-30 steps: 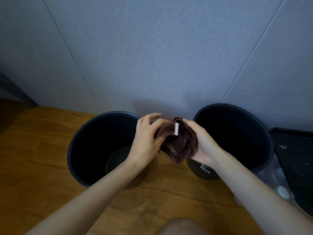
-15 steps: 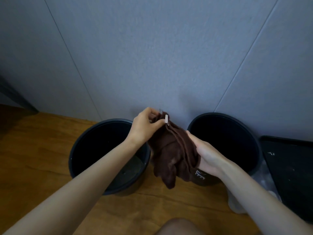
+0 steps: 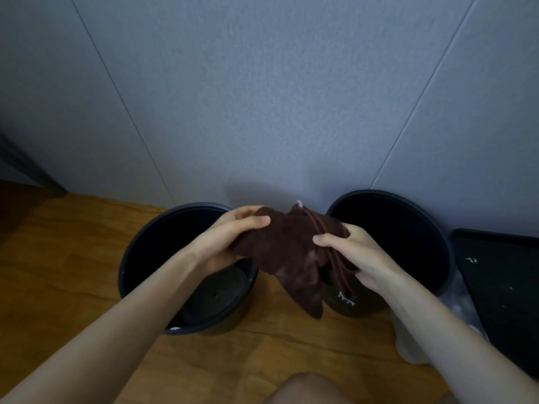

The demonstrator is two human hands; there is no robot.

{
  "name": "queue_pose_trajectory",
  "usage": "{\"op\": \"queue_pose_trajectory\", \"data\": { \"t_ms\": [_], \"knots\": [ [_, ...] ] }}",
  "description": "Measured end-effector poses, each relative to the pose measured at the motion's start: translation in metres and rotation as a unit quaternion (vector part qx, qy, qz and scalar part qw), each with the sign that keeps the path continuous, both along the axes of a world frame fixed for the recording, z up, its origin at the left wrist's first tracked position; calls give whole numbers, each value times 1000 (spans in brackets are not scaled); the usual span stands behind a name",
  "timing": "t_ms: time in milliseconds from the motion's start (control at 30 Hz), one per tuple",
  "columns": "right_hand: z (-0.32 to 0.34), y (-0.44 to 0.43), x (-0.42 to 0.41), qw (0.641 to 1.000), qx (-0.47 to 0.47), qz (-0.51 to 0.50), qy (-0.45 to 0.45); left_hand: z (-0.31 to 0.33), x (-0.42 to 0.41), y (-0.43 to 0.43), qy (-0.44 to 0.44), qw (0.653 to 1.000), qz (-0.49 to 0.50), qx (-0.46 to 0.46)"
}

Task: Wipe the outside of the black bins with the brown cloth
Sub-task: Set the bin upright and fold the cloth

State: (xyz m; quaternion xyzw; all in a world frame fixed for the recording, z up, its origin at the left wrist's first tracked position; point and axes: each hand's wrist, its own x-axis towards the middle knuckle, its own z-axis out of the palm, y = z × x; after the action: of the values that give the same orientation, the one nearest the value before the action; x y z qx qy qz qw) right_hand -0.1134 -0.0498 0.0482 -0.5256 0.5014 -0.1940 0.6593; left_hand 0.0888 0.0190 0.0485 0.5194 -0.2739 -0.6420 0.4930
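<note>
The wooden floor (image 3: pixel 73 272) runs up to a grey wall (image 3: pixel 277 97). Two round black bins stand upright on it by the wall: the left bin (image 3: pixel 145 258) and the right bin (image 3: pixel 408 243), near each other but apart. Crumpled clear plastic (image 3: pixel 459 300) lies between the right bin and a black rectangular tub (image 3: pixel 501 287).

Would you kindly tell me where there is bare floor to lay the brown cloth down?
Bare wooden floor lies left of the left bin, and in a strip between both bins and the knee. The gap between the bins is narrow. Right of the right bin it is crowded: clear plastic and a black tray.
</note>
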Motion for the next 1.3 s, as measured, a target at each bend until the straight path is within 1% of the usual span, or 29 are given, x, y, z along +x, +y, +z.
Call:
{"op": "queue_pose_trajectory", "data": {
  "t_ms": [33, 67, 100, 167, 200, 233, 267, 367, 433, 500, 533, 600, 633, 667, 733, 767, 800, 867, 900, 967, 1033, 1133, 1167, 1233, 1300],
  "knots": [
    [0, 0, 0, 1000, -18, -7, 17, 2, 3, -2, 9, 1000, 10, -4],
    [0, 0, 0, 1000, -16, -19, 13, 3, 5, -3, 33, 999, 26, -10],
    [1, -1, 0, 999, 14, -34, -14, 3, 7, -3, 82, 995, 53, -17],
    [5, -1, -2, 987, 107, -49, -112, 2, 8, 0, 214, 970, 111, -28],
    [8, -1, -3, 976, 142, -46, -158, 0, 7, 3, 259, 957, 124, -33],
    [11, -1, -4, 967, 162, -38, -194, -3, 5, 6, 280, 951, 127, -39],
    [11, -1, -4, 959, 175, -32, -220, -6, 3, 10, 275, 953, 116, -45],
    [14, 2, -2, 944, 191, -43, -264, -15, -2, 14, 195, 978, 48, -49],
    [13, 1, -2, 940, 190, -61, -278, -14, -4, 13, 139, 989, 48, -19],
    [15, 0, -3, 941, 173, -88, -277, -8, -4, 10, 75, 994, 74, 20],
    [15, -2, -4, 949, 146, -105, -260, -7, -3, 9, 48, 996, 78, 25],
    [12, -6, -6, 976, 36, -123, -174, -3, 1, 6, 14, 998, 67, 13],
    [9, -9, -7, 983, -15, -126, -131, 0, 2, 6, -6, 998, 58, 8],
    [5, -11, -8, 986, -45, -126, -104, 3, 2, 6, -36, 998, 45, 4],
    [-2, -15, -13, 987, -69, -111, -97, 7, 1, 6, -143, 990, 11, -13],
    [-5, -17, -15, 988, -85, -92, -95, 8, 0, 7, -213, 977, -8, -25],
    [-8, -19, -16, 988, -109, -66, -84, 9, -3, 7, -290, 956, -27, -36],
    [-11, -20, -17, 983, -183, -6, -25, 10, -8, 7, -444, 893, -53, -57],
    [-11, -19, -17, 973, -229, 23, 19, 9, -10, 6, -506, 858, -56, -66],
    [-11, -17, -14, 947, -299, 54, 106, 8, -14, 7, -590, 801, -55, -81],
    [-10, -14, -10, 919, -351, 45, 173, 6, -15, 9, -634, 767, -53, -83],
    [-10, -16, -11, 863, -431, 28, 262, 6, -13, 9, -684, 722, -58, -90],
    [-9, -15, -11, 854, -437, 35, 281, 5, -13, 8, -680, 724, -65, -94],
    [-8, -10, -6, 854, -419, 37, 307, 6, -17, 4, -632, 767, -54, -90],
    [-10, -3, 3, 866, -400, 24, 301, 7, -25, 2, -588, 806, -4, -73]
  ]
}}
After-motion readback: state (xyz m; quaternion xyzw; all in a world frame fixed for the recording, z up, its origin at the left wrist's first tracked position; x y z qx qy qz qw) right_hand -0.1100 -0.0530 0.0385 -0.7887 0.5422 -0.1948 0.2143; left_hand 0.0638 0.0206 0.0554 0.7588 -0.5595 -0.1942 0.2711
